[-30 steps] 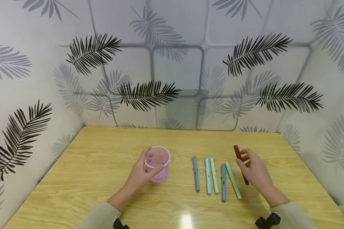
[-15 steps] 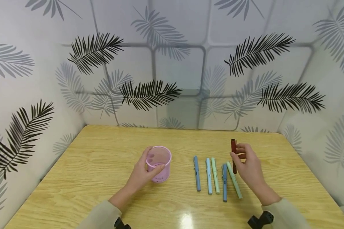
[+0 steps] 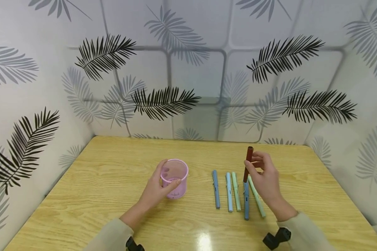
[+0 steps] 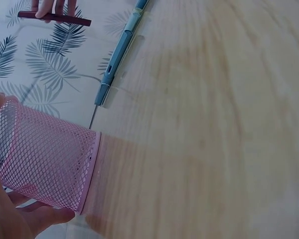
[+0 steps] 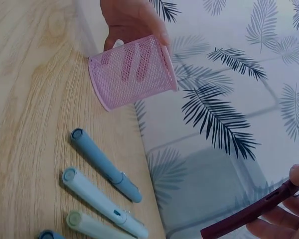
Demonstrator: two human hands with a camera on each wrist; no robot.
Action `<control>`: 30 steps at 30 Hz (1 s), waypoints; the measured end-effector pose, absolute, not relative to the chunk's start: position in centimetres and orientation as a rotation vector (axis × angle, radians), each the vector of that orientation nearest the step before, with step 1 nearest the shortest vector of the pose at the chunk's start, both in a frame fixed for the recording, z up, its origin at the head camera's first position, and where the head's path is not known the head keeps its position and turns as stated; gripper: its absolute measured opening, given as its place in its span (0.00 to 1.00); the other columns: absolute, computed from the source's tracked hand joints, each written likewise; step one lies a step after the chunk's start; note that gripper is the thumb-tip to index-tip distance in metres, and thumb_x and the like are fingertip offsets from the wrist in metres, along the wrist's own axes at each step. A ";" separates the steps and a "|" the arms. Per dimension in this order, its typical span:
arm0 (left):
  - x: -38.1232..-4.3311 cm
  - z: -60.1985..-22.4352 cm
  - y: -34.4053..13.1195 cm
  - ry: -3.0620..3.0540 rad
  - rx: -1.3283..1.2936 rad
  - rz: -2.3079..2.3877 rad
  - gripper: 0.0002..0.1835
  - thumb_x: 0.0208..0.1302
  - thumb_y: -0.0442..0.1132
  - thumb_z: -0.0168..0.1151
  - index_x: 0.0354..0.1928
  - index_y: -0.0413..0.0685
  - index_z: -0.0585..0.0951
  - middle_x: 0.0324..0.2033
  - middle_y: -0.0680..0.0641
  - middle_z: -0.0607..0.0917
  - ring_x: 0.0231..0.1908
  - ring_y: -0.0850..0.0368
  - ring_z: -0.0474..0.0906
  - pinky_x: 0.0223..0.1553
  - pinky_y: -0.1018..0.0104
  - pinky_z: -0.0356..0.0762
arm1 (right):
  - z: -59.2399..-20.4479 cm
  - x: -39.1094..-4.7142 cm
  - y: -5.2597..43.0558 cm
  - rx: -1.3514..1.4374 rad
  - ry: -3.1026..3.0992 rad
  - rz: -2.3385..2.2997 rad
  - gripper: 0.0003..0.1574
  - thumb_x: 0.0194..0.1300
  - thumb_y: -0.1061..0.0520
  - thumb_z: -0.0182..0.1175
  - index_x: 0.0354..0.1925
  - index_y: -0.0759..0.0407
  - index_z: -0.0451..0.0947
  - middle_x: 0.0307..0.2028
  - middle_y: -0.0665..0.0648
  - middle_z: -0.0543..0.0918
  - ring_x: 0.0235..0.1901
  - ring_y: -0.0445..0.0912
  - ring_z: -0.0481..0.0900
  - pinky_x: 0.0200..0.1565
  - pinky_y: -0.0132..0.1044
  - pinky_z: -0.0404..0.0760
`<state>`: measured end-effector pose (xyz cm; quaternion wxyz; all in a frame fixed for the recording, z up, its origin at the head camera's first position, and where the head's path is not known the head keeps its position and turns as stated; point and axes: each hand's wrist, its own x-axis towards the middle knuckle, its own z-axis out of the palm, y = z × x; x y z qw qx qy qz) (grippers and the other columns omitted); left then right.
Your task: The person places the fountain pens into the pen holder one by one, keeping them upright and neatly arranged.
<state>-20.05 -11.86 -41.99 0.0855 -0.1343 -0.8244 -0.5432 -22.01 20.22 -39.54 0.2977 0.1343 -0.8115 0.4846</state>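
My left hand (image 3: 154, 190) grips a pink mesh pen holder (image 3: 181, 186) that stands upright on the wooden table, thumb across its near side and fingers around the far left rim. In the right wrist view, fingers show through the mesh of the pen holder (image 5: 124, 74). My right hand (image 3: 265, 176) pinches a dark red capped pen (image 3: 249, 158) between thumb and fingers, held up nearly vertical above the table. Its lower end overlaps the top of a blue pen (image 3: 246, 204) in the head view. In the left wrist view the red pen (image 4: 55, 18) appears away from the pen holder.
Several more capped pens lie in a loose row between the hands: a dark blue pen (image 3: 215, 190), a light blue pen (image 3: 228, 193), a green pen (image 3: 236, 193) and another green pen (image 3: 258, 200). Beyond the table (image 3: 119, 153) rises a leaf-patterned backdrop (image 3: 194, 76).
My right hand has lifted the red pen and carried it leftward, from the right of the row to over the blue pen, turning it more upright. My left hand stays on the pen holder.
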 end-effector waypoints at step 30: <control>-22.3 -45.7 -12.2 -2.385 -0.414 -1.619 0.46 0.53 0.49 0.69 0.70 0.48 0.55 0.58 0.37 0.70 0.58 0.40 0.66 0.55 0.43 0.64 | -34.2 -20.7 12.7 0.429 -1.996 1.747 0.17 0.62 0.70 0.56 0.49 0.71 0.65 0.40 0.66 0.74 0.35 0.56 0.76 0.34 0.42 0.81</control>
